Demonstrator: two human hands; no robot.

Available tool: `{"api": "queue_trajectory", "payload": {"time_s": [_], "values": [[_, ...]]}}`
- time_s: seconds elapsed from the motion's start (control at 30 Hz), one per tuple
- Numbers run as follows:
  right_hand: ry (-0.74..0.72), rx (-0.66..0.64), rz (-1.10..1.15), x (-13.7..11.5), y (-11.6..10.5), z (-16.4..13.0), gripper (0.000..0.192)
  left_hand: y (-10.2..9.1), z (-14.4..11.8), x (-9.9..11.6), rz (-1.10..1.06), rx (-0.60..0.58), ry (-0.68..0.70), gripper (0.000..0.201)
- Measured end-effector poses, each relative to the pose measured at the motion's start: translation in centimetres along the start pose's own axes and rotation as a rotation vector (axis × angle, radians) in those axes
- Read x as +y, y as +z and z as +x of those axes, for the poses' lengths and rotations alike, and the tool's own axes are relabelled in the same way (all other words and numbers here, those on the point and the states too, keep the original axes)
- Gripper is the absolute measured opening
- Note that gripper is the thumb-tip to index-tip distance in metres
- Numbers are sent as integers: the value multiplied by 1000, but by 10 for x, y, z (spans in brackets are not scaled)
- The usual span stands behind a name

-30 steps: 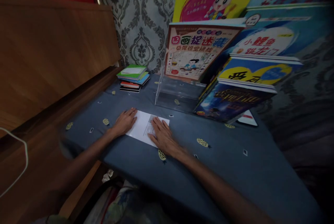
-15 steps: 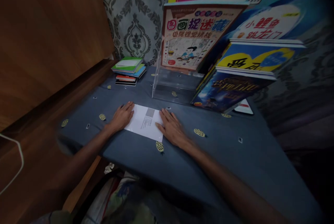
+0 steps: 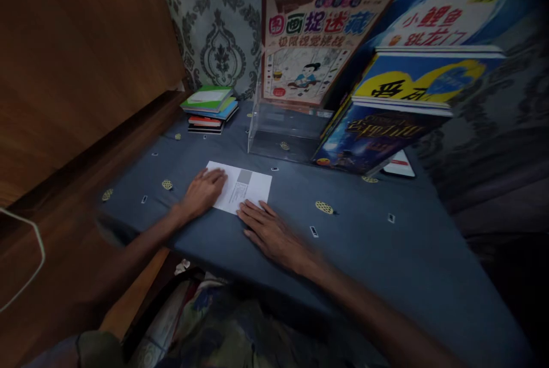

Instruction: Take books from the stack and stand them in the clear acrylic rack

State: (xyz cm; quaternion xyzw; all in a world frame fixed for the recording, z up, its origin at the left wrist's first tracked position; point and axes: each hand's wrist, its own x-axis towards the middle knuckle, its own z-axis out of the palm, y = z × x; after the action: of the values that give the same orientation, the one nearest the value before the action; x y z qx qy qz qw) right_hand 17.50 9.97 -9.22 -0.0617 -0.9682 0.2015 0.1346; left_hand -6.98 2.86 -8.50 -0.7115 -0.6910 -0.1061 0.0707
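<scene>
The picture was dim, and the small print on the white paper (image 3: 241, 186) was too tiny to read. The near left part of the paper was hidden under the left hand (image 3: 201, 194). The tall picture books (image 3: 309, 42) beyond the hands were cut off at the top.

Both arms reached forward over the blue cloth (image 3: 351, 242) on the worktop. The left hand lay flat and open, palm down, with its fingers resting on the left part of the paper. It pressed on the paper but did not grip it. The right hand (image 3: 268, 231) lay flat and open too, palm down on the cloth. Its fingertips (image 3: 246, 211) pointed forward and to the left, right at the near edge of the paper. It held nothing.

The paper lay flat on the cloth, just beyond the right hand. Its long side ran from left to right, a bit slanted. A grey square sat near its far edge.

A clear plastic stand (image 3: 283, 136) stood farther off, beyond the paper. A small stack of books (image 3: 209, 110) lay beyond the left hand.
</scene>
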Motion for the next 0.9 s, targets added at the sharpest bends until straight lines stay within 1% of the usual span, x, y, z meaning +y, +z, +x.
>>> {"api": "queue_trajectory", "payload": {"time_s": [0.07, 0.1, 0.17, 0.23, 0.33, 0.4, 0.47, 0.53, 0.6, 0.7, 0.83, 0.9], "values": [[-8, 11, -13, 0, 0, 0, 46, 3, -16, 22, -84, 15, 135, 39], [-11, 14, -20, 0, 0, 0, 46, 5, -24, 31, -109, 21, 169, 41], [-12, 15, -29, 0, 2, 0, 44, 6, -40, 40, -148, 46, 173, 44], [-11, 25, -26, 0, 3, -1, 44, 4, -51, 36, -159, 66, 127, 45], [-7, 28, -13, 0, 4, -2, 44, -3, -59, 16, -109, 67, 3, 42], [-1, 4, -7, 0, 1, -3, 44, -7, -61, 5, -61, 53, -73, 44], [7, -23, 3, -2, -4, -4, 45, -8, -61, -1, -35, 44, -110, 46], [27, -39, 14, -3, -8, 0, 44, -8, -60, -1, -32, 48, -108, 46], [44, -53, 18, -3, -8, 10, 44, -7, -60, 1, -36, 61, -97, 46], [37, -70, 7, 3, -1, 39, 47, -7, -60, 3, -44, 82, -83, 47], [49, -62, -49, 24, 9, 83, 50, -7, -60, 3, -62, 72, -93, 48], [95, -44, -81, 36, 9, 96, 52, -8, -61, 3, -67, 63, -94, 48]]}}
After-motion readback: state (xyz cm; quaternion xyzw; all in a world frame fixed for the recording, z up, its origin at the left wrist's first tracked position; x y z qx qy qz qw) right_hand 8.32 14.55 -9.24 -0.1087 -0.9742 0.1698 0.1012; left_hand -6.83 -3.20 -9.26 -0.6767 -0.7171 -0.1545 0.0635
